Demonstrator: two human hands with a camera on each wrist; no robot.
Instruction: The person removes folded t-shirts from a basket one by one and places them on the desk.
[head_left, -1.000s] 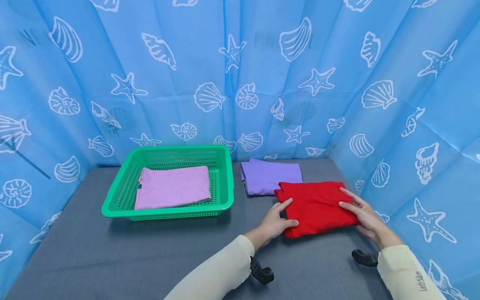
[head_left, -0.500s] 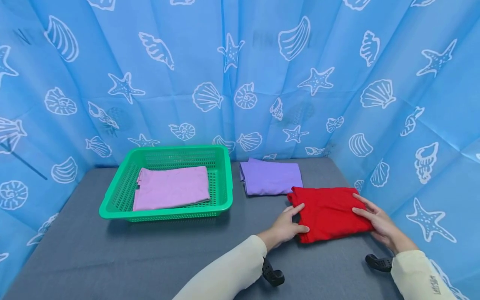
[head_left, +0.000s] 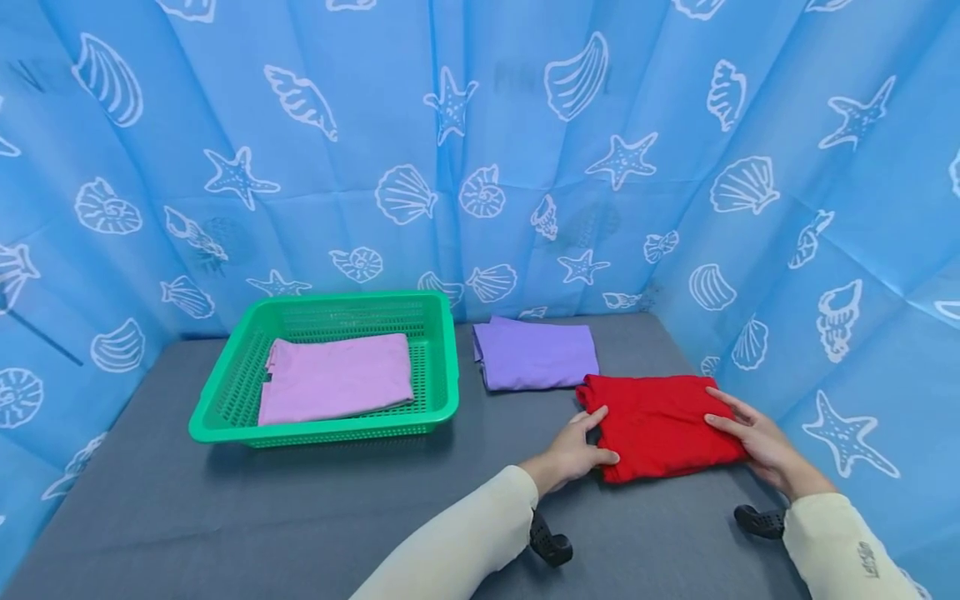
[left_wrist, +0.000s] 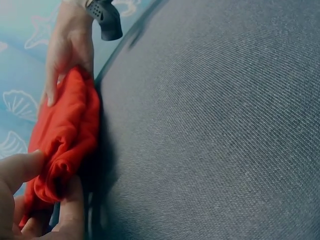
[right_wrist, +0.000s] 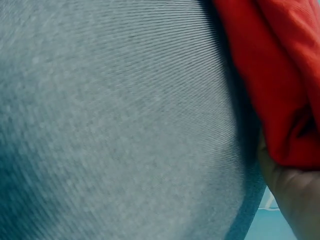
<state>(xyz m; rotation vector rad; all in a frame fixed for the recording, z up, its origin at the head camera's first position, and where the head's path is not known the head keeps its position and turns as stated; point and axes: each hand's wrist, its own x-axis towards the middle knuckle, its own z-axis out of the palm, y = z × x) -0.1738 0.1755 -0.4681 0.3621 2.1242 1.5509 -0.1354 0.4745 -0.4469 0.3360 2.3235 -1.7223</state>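
A folded red cloth (head_left: 663,425) lies flat between both hands at the right of the table, close over its surface. My left hand (head_left: 573,450) pinches its left edge, thumb on top and fingers beneath, as the left wrist view shows at the rolled end of the red cloth (left_wrist: 67,135). At the opposite edge my right hand (head_left: 757,442) grips it, with fingers on top and the rest tucked under. In the right wrist view part of the right hand (right_wrist: 295,195) shows below the red fabric (right_wrist: 280,85). A folded purple cloth (head_left: 536,357) rests just behind the red one.
To the left stands a green perforated basket (head_left: 450,367) holding a folded pink cloth (head_left: 337,379). The grey table (head_left: 285,517) meets a blue seashell curtain (head_left: 330,150) at the back and along the right, near my right hand.
Both hands have shifted right and slightly toward me with the red cloth, uncovering more of the purple cloth. Over the last half second they have stayed nearly still, while the view turned slightly.
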